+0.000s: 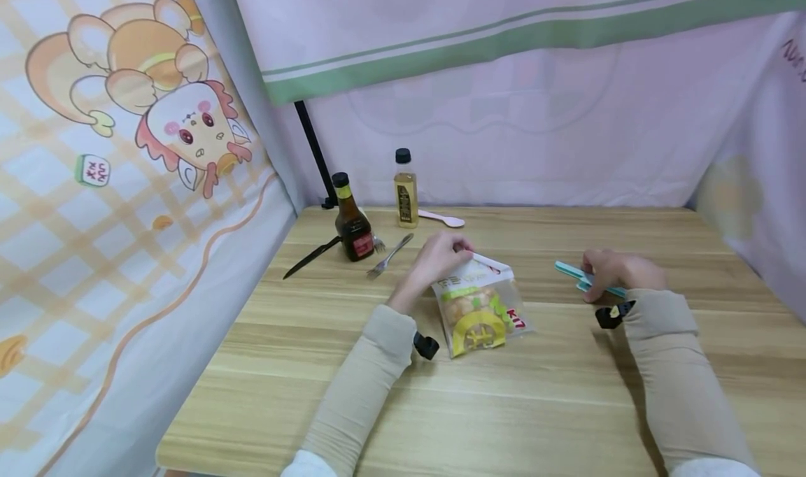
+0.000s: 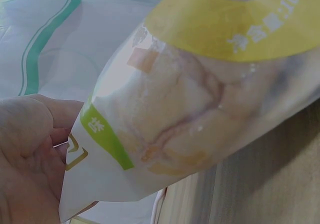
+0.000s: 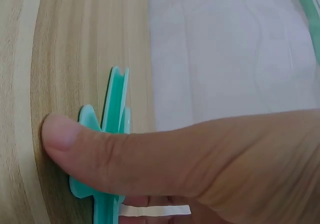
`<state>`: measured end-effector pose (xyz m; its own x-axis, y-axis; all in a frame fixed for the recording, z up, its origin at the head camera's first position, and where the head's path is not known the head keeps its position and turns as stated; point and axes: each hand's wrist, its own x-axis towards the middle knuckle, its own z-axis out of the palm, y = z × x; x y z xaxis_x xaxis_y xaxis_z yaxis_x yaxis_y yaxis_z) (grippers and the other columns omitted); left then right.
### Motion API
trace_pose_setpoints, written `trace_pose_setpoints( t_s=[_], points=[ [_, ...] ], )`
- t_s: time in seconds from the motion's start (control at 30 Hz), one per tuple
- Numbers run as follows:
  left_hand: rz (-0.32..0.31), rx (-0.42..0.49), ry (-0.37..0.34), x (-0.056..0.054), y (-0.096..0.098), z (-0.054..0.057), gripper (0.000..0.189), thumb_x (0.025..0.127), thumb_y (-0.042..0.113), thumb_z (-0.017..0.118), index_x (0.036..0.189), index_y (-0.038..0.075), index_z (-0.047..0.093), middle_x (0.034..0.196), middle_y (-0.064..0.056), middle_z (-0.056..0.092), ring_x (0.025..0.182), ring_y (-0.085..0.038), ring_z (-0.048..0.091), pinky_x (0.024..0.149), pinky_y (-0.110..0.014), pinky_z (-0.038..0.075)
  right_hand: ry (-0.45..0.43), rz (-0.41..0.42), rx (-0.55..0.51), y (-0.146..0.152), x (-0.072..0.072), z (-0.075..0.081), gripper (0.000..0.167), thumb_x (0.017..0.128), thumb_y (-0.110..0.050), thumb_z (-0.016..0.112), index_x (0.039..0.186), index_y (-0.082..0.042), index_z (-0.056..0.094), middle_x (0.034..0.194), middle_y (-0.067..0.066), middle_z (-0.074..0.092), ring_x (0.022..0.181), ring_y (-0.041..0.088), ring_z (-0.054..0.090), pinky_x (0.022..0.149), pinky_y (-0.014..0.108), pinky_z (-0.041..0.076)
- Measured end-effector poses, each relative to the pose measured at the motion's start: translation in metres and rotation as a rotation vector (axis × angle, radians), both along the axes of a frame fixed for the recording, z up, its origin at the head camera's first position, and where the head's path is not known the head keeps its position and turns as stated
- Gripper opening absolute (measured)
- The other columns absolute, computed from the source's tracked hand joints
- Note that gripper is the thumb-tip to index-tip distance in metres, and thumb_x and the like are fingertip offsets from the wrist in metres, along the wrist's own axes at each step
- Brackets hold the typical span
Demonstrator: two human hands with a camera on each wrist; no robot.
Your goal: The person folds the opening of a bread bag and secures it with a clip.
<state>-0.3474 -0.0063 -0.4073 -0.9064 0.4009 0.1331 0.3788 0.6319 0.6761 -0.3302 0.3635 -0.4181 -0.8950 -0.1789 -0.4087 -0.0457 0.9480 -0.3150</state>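
Observation:
My left hand (image 1: pixel 443 254) pinches the top edge of a clear snack bag (image 1: pixel 481 309) with yellow and green print. In the left wrist view the bag (image 2: pixel 170 114) fills much of the picture, with pale pieces showing through the plastic. The left hand (image 2: pixel 32 154) is at its white end. Over to the right, my right hand (image 1: pixel 620 271) grips a turquoise bag sealing clip (image 1: pixel 569 270) at the tabletop. In the right wrist view the thumb of the right hand (image 3: pixel 150 159) lies across the clip (image 3: pixel 116 101); the other fingers are mostly hidden beneath.
Behind the left hand stand a dark sauce bottle (image 1: pixel 354 225) and a smaller bottle of golden liquid (image 1: pixel 406 194). Near them lie a black knife (image 1: pixel 311 257), a fork (image 1: pixel 390 257) and a pale spoon (image 1: pixel 447 219). Curtains border the wooden table (image 1: pixel 504 414) at the back.

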Motion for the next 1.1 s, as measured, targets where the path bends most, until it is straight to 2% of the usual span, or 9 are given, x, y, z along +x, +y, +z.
trace_pose_setpoints(
  t_s=[0.13, 0.27, 0.43, 0.53, 0.67, 0.77, 0.87, 1.0, 1.1],
  points=[
    [-0.002, -0.006, 0.01, 0.0, 0.0, 0.0, 0.013, 0.1, 0.018, 0.071, 0.109, 0.012, 0.079, 0.1, -0.005, 0.076, 0.089, -0.016, 0.064, 0.081, -0.026, 0.05, 0.008, 0.016, -0.026, -0.003, 0.007, 0.007, 0.052, 0.085, -0.028, 0.087, 0.115, -0.004, 0.053, 0.104, 0.013, 0.056, 0.093, 0.03, 0.052, 0.076, 0.04, 0.045],
    [-0.005, -0.007, 0.02, -0.002, 0.0, -0.002, 0.013, 0.099, 0.018, 0.071, 0.108, 0.012, 0.079, 0.1, -0.005, 0.076, 0.089, -0.015, 0.064, 0.08, -0.025, 0.049, 0.024, 0.025, -0.072, -0.001, 0.008, 0.005, 0.048, 0.087, -0.025, 0.085, 0.113, -0.002, 0.052, 0.1, 0.013, 0.055, 0.09, 0.028, 0.051, 0.073, 0.036, 0.043],
    [-0.005, -0.002, 0.014, -0.001, 0.0, -0.002, 0.013, 0.1, 0.018, 0.071, 0.109, 0.011, 0.079, 0.1, -0.005, 0.076, 0.089, -0.015, 0.064, 0.081, -0.025, 0.05, 0.098, 0.091, -0.143, 0.004, 0.003, 0.003, 0.04, 0.086, -0.014, 0.084, 0.103, 0.004, 0.053, 0.096, 0.019, 0.062, 0.086, 0.028, 0.056, 0.072, 0.033, 0.044],
    [-0.005, 0.0, 0.012, -0.001, 0.0, -0.002, 0.013, 0.1, 0.018, 0.071, 0.109, 0.011, 0.079, 0.1, -0.005, 0.076, 0.09, -0.016, 0.064, 0.082, -0.026, 0.051, 0.151, 0.13, -0.137, 0.008, 0.0, 0.006, 0.033, 0.088, -0.011, 0.08, 0.101, 0.004, 0.054, 0.095, 0.022, 0.064, 0.084, 0.027, 0.058, 0.07, 0.033, 0.046],
    [-0.006, 0.003, 0.013, -0.001, 0.0, -0.001, 0.013, 0.1, 0.018, 0.071, 0.109, 0.011, 0.079, 0.1, -0.005, 0.075, 0.09, -0.016, 0.064, 0.082, -0.028, 0.051, 0.233, 0.162, -0.107, 0.012, -0.003, 0.008, 0.025, 0.092, -0.01, 0.073, 0.103, 0.007, 0.058, 0.101, 0.028, 0.067, 0.089, 0.035, 0.063, 0.075, 0.044, 0.053],
    [-0.003, 0.001, 0.01, -0.001, 0.001, -0.002, 0.013, 0.1, 0.018, 0.071, 0.109, 0.012, 0.078, 0.1, -0.004, 0.075, 0.09, -0.016, 0.064, 0.083, -0.028, 0.052, 0.272, 0.153, -0.093, 0.013, -0.005, 0.009, 0.026, 0.095, -0.009, 0.069, 0.109, 0.012, 0.062, 0.106, 0.032, 0.068, 0.096, 0.042, 0.066, 0.081, 0.054, 0.055],
    [-0.001, 0.003, 0.008, -0.002, 0.0, -0.002, 0.013, 0.1, 0.018, 0.071, 0.109, 0.013, 0.078, 0.101, -0.004, 0.075, 0.091, -0.016, 0.065, 0.084, -0.028, 0.052, 0.296, 0.126, -0.069, 0.014, -0.006, 0.008, 0.027, 0.098, -0.007, 0.065, 0.115, 0.015, 0.065, 0.108, 0.031, 0.07, 0.098, 0.042, 0.066, 0.083, 0.057, 0.054],
    [0.0, 0.009, 0.008, -0.002, 0.0, -0.003, 0.012, 0.1, 0.018, 0.071, 0.108, 0.013, 0.079, 0.101, -0.004, 0.076, 0.092, -0.016, 0.066, 0.086, -0.029, 0.053, 0.325, 0.111, -0.045, 0.016, -0.01, 0.003, 0.029, 0.099, 0.0, 0.058, 0.12, 0.019, 0.061, 0.113, 0.037, 0.067, 0.105, 0.054, 0.064, 0.09, 0.063, 0.053],
    [0.002, 0.004, 0.015, -0.003, 0.0, -0.003, 0.012, 0.1, 0.019, 0.072, 0.107, 0.013, 0.079, 0.1, -0.003, 0.077, 0.092, -0.016, 0.066, 0.085, -0.029, 0.053, 0.331, 0.097, -0.035, 0.018, -0.011, 0.0, 0.033, 0.101, 0.001, 0.052, 0.126, 0.023, 0.055, 0.121, 0.045, 0.062, 0.116, 0.062, 0.058, 0.095, 0.067, 0.05]
  ],
)
